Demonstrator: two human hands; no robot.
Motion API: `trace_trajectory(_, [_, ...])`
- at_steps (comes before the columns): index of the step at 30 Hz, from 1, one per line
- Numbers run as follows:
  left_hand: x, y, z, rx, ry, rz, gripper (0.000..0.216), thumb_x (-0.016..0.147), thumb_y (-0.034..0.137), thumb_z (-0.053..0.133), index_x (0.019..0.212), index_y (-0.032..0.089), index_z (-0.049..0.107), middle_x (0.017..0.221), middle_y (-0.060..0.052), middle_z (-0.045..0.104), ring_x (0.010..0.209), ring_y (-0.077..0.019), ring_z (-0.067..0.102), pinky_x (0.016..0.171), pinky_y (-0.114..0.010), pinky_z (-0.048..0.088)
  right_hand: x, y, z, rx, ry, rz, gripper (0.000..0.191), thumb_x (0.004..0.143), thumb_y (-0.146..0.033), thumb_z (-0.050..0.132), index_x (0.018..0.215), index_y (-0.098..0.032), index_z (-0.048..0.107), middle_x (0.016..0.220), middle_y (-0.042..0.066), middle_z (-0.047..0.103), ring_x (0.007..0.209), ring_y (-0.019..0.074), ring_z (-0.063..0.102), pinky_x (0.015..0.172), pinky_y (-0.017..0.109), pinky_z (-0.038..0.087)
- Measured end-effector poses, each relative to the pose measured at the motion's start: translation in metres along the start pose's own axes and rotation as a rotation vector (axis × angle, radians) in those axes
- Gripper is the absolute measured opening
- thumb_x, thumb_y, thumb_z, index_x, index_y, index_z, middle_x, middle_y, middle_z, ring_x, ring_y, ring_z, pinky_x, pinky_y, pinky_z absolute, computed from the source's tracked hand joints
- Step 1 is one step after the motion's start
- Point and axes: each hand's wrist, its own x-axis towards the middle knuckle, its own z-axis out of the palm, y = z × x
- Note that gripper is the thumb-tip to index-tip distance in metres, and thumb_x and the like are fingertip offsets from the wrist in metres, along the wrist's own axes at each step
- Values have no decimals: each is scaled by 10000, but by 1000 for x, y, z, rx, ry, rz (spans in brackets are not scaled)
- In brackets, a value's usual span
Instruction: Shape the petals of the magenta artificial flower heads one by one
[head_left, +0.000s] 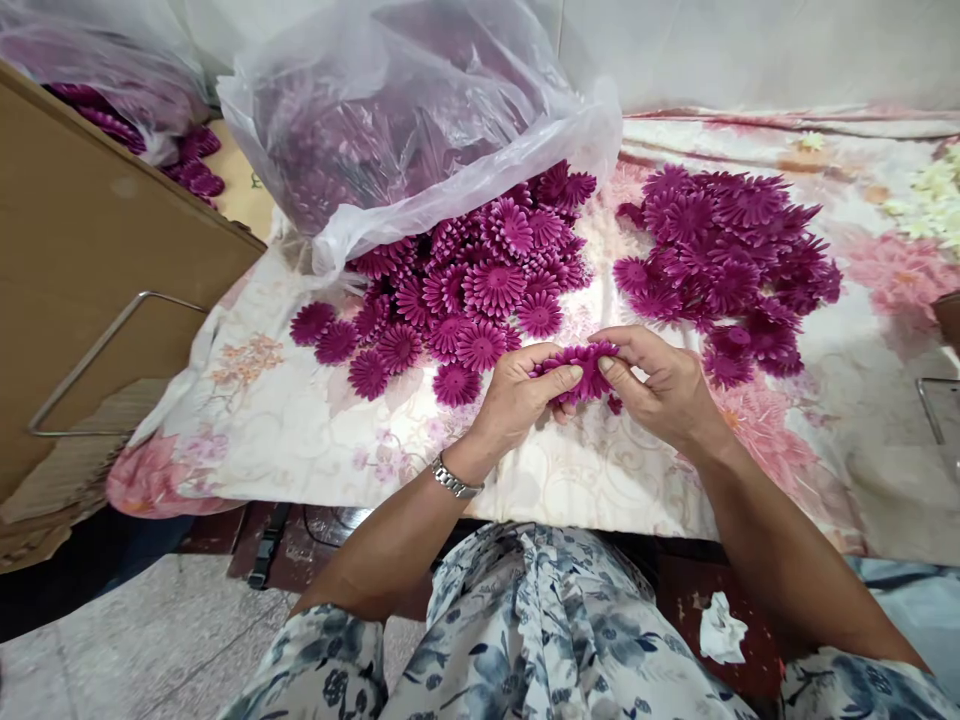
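Between the closely pinched thumbs and fingers of the left hand (519, 392) and right hand (666, 382), a purple, many-petalled artificial flower piece (591, 372), perhaps layered, is held over a white, floral-printed cloth (622, 470), near two loose purple flower heaps (495, 290).

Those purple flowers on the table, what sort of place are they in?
Probably a small flower-craft workroom: purple flower pieces lie in heaps on a cloth-covered table, and a big plastic bag holds more.
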Motion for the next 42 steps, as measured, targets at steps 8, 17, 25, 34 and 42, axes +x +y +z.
trace_trajectory(8, [-1, -1, 4, -57, 132, 48, 218, 651, 306, 714, 728, 158, 573, 512, 44, 562, 400, -88, 507, 363, -207, 422, 0, -2, 0, 50, 98, -34, 73, 825, -250, 560, 843, -195, 605, 690, -10, 610, 604, 98, 555, 567, 220, 438])
trace_trajectory(17, [-3, -3, 4, -62, 29, 1, 209, 675, 280, 691, 752, 171, 530, 527, 50, 569, 443, -87, 534, 411, -197, 450, 2, 0, 5, 326, -54, 94, 142, 814, -314, 595, 759, -184, 588, 642, -20, 566, 550, 90, 499, 526, 233, 405])
trace_trajectory(25, [-2, -4, 4, 25, 30, 37, 201, 716, 322, 663, 770, 174, 538, 520, 51, 546, 411, -81, 515, 383, -186, 424, 0, 5, 2, 222, -105, 0, 144, 820, -171, 505, 702, -163, 587, 560, -39, 498, 500, 70, 426, 507, 217, 349])
trace_trajectory(34, [-3, -2, 2, 185, 75, 83, 226, 736, 357, 647, 816, 191, 516, 563, 56, 539, 440, -70, 507, 401, -174, 420, 0, 2, 4, 10, -104, -163, 249, 783, -63, 434, 891, -206, 606, 722, 4, 635, 626, 116, 574, 583, 234, 449])
trace_trajectory(42, [1, -6, 4, 338, 165, 112, 102, 737, 188, 549, 643, 165, 514, 478, 69, 457, 379, -47, 446, 351, -152, 349, -6, 1, 7, -113, -192, -117, 385, 769, -52, 421, 1113, -220, 457, 841, 18, 644, 685, 139, 624, 612, 244, 476])
